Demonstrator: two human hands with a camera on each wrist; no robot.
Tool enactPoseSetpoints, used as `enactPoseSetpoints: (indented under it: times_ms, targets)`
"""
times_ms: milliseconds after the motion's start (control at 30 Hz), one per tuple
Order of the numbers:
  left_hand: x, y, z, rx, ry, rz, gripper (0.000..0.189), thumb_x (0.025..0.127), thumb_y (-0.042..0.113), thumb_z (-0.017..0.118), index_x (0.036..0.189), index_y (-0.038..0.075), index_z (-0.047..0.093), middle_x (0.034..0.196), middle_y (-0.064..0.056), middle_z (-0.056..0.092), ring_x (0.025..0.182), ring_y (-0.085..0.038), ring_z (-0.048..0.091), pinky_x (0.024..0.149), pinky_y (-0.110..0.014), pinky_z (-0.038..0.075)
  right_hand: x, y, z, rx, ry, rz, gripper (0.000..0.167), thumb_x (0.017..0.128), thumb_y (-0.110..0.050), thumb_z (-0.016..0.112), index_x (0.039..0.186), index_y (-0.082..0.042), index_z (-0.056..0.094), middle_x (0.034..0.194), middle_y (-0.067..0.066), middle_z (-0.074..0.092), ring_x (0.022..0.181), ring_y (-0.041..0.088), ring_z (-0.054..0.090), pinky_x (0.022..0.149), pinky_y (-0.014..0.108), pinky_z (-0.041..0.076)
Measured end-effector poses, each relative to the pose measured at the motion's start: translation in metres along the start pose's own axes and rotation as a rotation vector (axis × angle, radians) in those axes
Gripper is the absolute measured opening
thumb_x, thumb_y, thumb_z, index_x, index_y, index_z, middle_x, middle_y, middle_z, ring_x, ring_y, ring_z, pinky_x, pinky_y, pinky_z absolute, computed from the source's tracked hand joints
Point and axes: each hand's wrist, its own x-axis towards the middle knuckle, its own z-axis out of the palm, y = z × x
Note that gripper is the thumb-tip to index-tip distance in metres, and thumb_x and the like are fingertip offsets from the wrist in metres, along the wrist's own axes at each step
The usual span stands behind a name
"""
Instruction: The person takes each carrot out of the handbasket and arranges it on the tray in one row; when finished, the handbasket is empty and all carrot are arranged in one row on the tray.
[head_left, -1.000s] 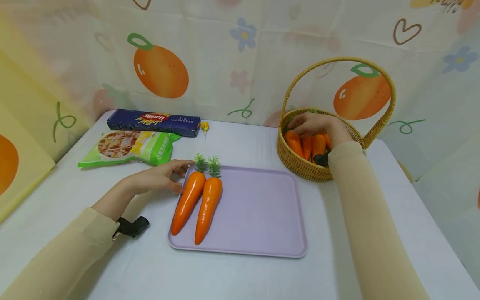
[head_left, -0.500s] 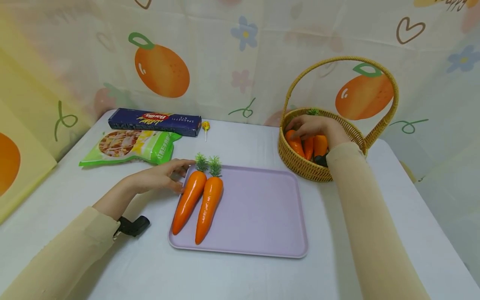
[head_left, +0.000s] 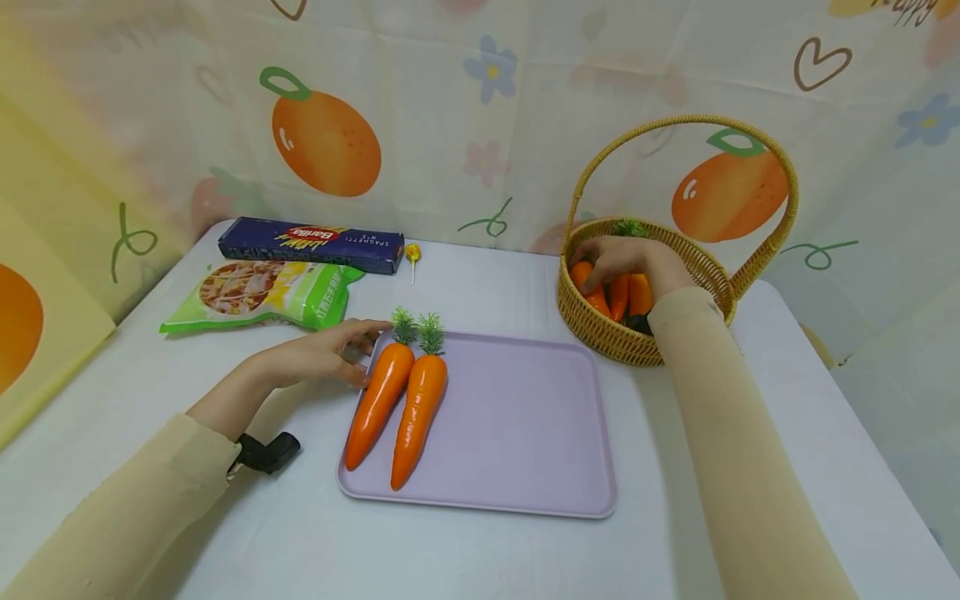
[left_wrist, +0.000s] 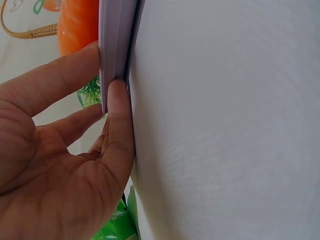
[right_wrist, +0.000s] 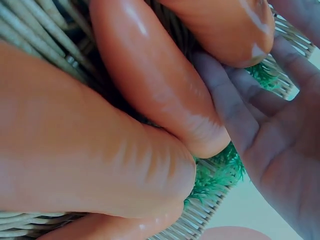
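My left hand [head_left: 315,357] holds the left edge of a lilac tray [head_left: 517,425] near its far corner. In the left wrist view the thumb lies at the rim's upper side and a finger at its underside. Two orange toy carrots [head_left: 420,417] with green tops lie side by side on the tray's left part. My right hand [head_left: 628,260] reaches into a wicker basket [head_left: 600,333] of several carrots. It grips the leftmost carrot [head_left: 597,298] at its thick end. The right wrist view shows fingers between that carrot [right_wrist: 225,30] and its neighbour [right_wrist: 155,75].
A dark blue spaghetti box [head_left: 311,245] lies at the back left, with a green-and-white food bag [head_left: 258,293] before it. Beside the box is a yellow lollipop [head_left: 412,252]. The basket's tall handle [head_left: 701,121] arches over my right hand. A printed cloth [head_left: 487,150] hangs behind the table.
My right hand has shifted slightly toward me in the basket, its thumb coming down over the leftmost carrot. The left hand, tray and two carrots on it stay put.
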Motion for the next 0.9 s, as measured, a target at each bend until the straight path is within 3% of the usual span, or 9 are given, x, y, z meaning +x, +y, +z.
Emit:
enactPoseSetpoints:
  times_ms: [367,633,900]
  targets:
    - [0.001,-0.001,-0.001,-0.007,-0.001,-0.007,0.084,0.085,0.017,0.067,0.156,0.014,0.024,0.154,-0.021,0.028,0.132,-0.036,0.035,0.110,-0.060,0.035,0.000,-0.001,0.001,0.083,-0.012,0.017,0.053,0.084,-0.009,0.069,0.132,-0.006,0.048,0.121,0.013,0.046,0.094,0.022,0.055,0.081,0.034,0.055]
    - [0.002,-0.003,-0.001,-0.014,-0.002,-0.004,0.084,0.085,0.016,0.067,0.156,0.014,0.024,0.153,-0.021,0.028,0.132,-0.036,0.035,0.110,-0.060,0.035,0.004,0.006,0.000,0.180,0.001,0.022,0.050,0.083,-0.007,0.070,0.129,-0.008,0.049,0.115,0.010,0.047,0.090,0.019,0.054,0.077,0.031,0.055]
    - [0.002,-0.003,-0.001,-0.013,-0.001,0.002,0.084,0.085,0.016,0.067,0.156,0.013,0.024,0.154,-0.021,0.027,0.133,-0.037,0.035,0.110,-0.059,0.035,0.001,0.010,0.000,0.244,-0.001,0.027,0.051,0.086,-0.010,0.069,0.133,-0.006,0.046,0.119,0.012,0.047,0.088,0.019,0.059,0.078,0.031,0.057]
